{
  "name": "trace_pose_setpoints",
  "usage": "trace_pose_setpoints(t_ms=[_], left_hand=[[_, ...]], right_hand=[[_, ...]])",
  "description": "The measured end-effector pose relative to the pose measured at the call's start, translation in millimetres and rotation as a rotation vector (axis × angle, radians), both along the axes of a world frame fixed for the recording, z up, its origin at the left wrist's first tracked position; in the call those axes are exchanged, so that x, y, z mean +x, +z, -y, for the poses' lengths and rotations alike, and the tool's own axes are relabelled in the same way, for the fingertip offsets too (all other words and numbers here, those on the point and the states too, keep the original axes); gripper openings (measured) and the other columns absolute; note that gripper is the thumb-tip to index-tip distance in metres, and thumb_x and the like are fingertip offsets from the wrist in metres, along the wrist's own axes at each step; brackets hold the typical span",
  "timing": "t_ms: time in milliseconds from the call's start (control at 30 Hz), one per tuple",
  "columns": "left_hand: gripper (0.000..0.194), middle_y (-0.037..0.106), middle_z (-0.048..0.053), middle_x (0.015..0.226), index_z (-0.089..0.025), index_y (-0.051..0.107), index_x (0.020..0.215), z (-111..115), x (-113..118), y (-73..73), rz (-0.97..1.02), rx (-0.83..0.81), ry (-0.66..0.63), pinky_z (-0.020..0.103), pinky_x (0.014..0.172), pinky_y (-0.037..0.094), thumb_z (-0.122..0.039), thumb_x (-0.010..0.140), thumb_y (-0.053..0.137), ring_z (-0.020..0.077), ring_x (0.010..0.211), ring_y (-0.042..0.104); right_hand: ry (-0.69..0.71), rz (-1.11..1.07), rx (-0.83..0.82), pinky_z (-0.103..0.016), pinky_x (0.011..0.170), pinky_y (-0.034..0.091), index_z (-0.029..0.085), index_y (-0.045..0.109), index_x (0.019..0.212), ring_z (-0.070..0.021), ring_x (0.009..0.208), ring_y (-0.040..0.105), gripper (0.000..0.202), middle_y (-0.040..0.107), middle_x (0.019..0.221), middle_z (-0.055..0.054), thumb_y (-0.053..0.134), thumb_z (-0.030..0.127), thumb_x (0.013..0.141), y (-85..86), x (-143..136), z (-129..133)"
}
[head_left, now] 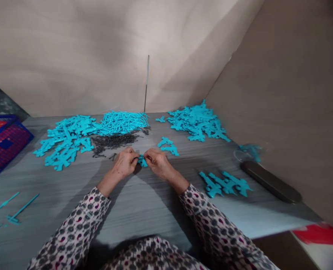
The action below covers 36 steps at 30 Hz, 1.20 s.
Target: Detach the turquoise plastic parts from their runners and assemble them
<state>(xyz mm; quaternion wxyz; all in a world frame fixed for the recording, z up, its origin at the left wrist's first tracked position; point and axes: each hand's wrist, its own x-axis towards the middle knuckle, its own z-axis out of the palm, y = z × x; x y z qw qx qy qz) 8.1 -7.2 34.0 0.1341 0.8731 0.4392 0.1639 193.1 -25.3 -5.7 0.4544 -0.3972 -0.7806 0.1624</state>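
Over the middle of the table my left hand (123,163) and my right hand (160,164) meet, fingers closed in a pinch. Between them is a small turquoise plastic piece (142,161), partly covered by the fingertips. A thin dark bit seems to be in the right fingertips, too small to name. Just beyond lie two loose turquoise plastic pieces (169,147). A heap of small dark pin-like parts (114,141) is beyond my left hand, with a pile of thin turquoise sticks (124,122) behind it. To the right, several turquoise figure-shaped pieces (225,183) lie in a row.
Flat turquoise pieces are heaped at left (67,137) and right (197,120). A blue basket (7,144) stands at the left edge, a dark elongated case (270,182) by the right wall. A thin rod (146,82) rises at the back. Turquoise sticks (22,207) lie front left.
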Motion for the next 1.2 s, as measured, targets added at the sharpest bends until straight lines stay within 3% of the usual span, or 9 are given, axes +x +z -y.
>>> trace_pose_setpoints(t_ms=[200,667,1200], left_hand=[[0.023,0.061,0.007,0.085,-0.016,0.072,0.083,3.6,3.4,-2.5,-0.067,0.037,0.035,0.029,0.071,0.045,-0.013,0.084,0.050,0.0188,0.079,0.059],[0.026,0.060,0.008,0.091,-0.015,0.070,0.092,11.0,12.0,-0.7,-0.186,0.032,0.059,0.029,0.075,0.047,-0.015,0.091,0.044,0.0196,0.086,0.059],[0.029,0.059,0.007,0.085,-0.017,0.069,0.091,8.0,9.5,-14.0,-0.088,0.079,0.063,0.029,0.074,0.047,-0.004,0.084,0.044,0.0199,0.083,0.058]], right_hand=[[-0.037,-0.014,-0.074,-0.023,0.059,0.040,0.019,0.059,0.074,-0.0136,0.063,0.053,0.021,0.060,0.069,-0.001,0.048,0.002,0.074,-2.0,-1.5,-0.4],[-0.083,-0.028,-0.081,-0.024,0.060,0.041,0.019,0.060,0.071,-0.0140,0.063,0.054,0.020,0.061,0.069,-0.001,0.051,0.002,0.072,-10.3,-5.3,-3.4],[-0.109,0.094,-0.038,-0.026,0.060,0.039,0.020,0.055,0.075,-0.0154,0.063,0.052,0.018,0.057,0.069,-0.002,0.047,0.009,0.086,-15.7,-6.8,0.1]])
